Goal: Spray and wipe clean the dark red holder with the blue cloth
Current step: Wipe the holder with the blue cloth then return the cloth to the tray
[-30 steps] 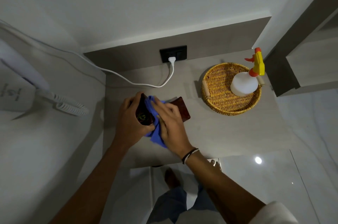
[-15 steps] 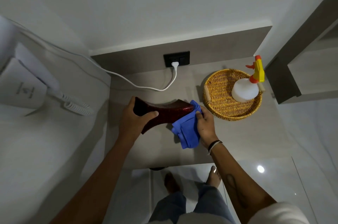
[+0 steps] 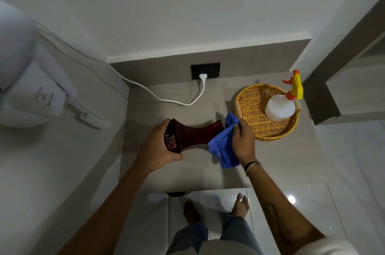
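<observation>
The dark red holder lies on its side above the beige counter, its open end turned toward me with something small inside. My left hand grips that open end. My right hand holds the blue cloth bunched against the holder's far right end, which the cloth covers. The white spray bottle, with a yellow and orange trigger head, stands in the wicker tray just right of my right hand.
A white cable runs across the counter's back from a black wall socket. A white wall-mounted dryer with a coiled cord hangs at left. A cabinet edge rises at right. My bare feet stand on glossy floor tiles below.
The holder has been turned from upright to lying sideways. My right hand slid the cloth along it from the open end to the far right end.
</observation>
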